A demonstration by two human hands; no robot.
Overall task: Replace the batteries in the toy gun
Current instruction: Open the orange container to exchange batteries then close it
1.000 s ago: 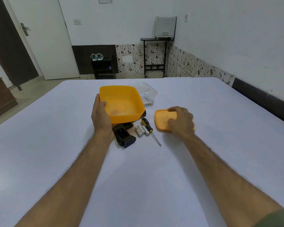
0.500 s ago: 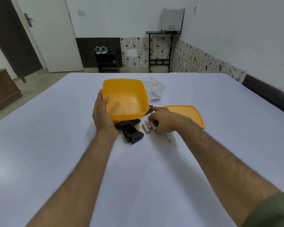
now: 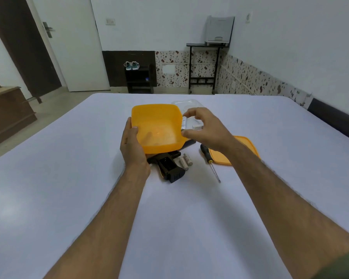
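My left hand [image 3: 132, 146] grips the left rim of an orange tub [image 3: 156, 127], tilted toward me. My right hand [image 3: 206, 127] pinches a white battery [image 3: 184, 123] between thumb and fingers, right beside the tub's right rim. The black toy gun [image 3: 167, 165] lies on the table under the tub's near edge, its grip compartment open toward me. Two white batteries [image 3: 185, 160] lie just right of the gun. A screwdriver [image 3: 210, 160] with a black and yellow handle lies further right.
The orange lid [image 3: 248, 146] lies flat to the right, partly under my right forearm. A clear plastic box [image 3: 186, 104] stands behind the tub, mostly hidden by my right hand. The white table [image 3: 69, 178] extends wide on all sides.
My right hand left the lid, went to the batteries by the gun, and now has risen with one battery to the tub's right rim. Fewer batteries lie by the gun.
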